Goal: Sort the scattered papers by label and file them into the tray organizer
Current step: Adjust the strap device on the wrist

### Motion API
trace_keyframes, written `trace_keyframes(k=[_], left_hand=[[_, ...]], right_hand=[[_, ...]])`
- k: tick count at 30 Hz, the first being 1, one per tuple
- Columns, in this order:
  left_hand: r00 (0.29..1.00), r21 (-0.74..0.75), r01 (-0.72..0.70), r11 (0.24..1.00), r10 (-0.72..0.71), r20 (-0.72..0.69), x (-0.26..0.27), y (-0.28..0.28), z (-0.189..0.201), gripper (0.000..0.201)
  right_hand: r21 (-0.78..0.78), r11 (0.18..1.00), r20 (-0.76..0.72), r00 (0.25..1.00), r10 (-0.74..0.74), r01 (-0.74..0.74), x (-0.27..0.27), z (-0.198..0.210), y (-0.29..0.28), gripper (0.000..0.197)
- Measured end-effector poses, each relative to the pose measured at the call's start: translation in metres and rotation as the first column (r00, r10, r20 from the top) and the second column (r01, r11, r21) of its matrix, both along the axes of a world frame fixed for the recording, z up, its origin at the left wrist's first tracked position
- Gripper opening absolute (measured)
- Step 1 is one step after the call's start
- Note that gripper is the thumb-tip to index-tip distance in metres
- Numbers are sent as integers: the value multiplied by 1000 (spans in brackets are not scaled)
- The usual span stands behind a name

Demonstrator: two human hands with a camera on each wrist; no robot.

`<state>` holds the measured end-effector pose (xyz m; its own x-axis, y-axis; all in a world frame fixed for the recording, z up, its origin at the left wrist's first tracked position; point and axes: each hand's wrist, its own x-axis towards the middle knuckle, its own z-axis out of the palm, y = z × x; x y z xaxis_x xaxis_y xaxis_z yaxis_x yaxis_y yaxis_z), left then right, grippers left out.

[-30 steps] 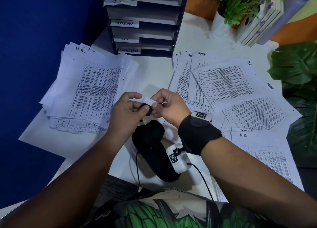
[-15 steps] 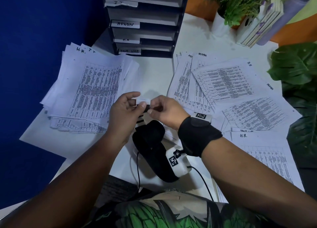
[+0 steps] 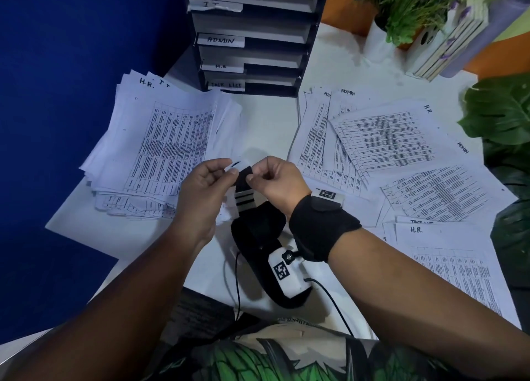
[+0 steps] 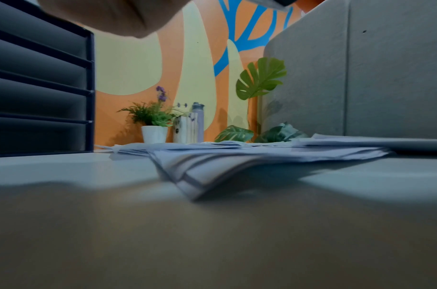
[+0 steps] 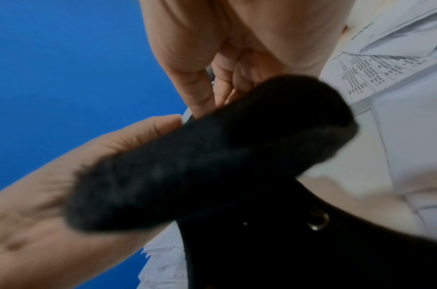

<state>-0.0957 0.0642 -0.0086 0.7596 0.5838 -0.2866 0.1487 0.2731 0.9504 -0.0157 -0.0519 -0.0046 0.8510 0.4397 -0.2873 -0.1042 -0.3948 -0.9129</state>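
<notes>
My left hand [image 3: 205, 184] and right hand [image 3: 276, 179] each pinch the fuzzy black wrist strap [image 3: 243, 176]; flat, table-printed papers [image 3: 169, 139] flank my grip, tray organizer [image 3: 252, 36] beyond.

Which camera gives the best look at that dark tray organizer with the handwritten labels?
The head view: the dark tray organizer faces it, with labels IT, ADMIN, H.R and TASK LIST readable. The left wrist view shows only its side from table level, no labels. The right wrist view misses it, showing both hands on a black strap.
</notes>
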Motion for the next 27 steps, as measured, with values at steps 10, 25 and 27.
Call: trace_keyframes(k=[10, 25, 27], left_hand=[[995, 179, 84, 980, -73, -70, -9, 18, 13, 15], [965, 542, 261, 799, -197, -174, 3, 28, 36, 12], [964, 557, 265, 788, -200, -175, 5, 26, 37, 10]], right_hand=[[-44, 992, 73, 990, 118, -115, -2, 6, 7, 19], [-147, 965, 286, 925, 250, -216, 4, 17, 6, 7], [-252, 936, 344, 881, 325, -246, 7, 17, 4, 11]])
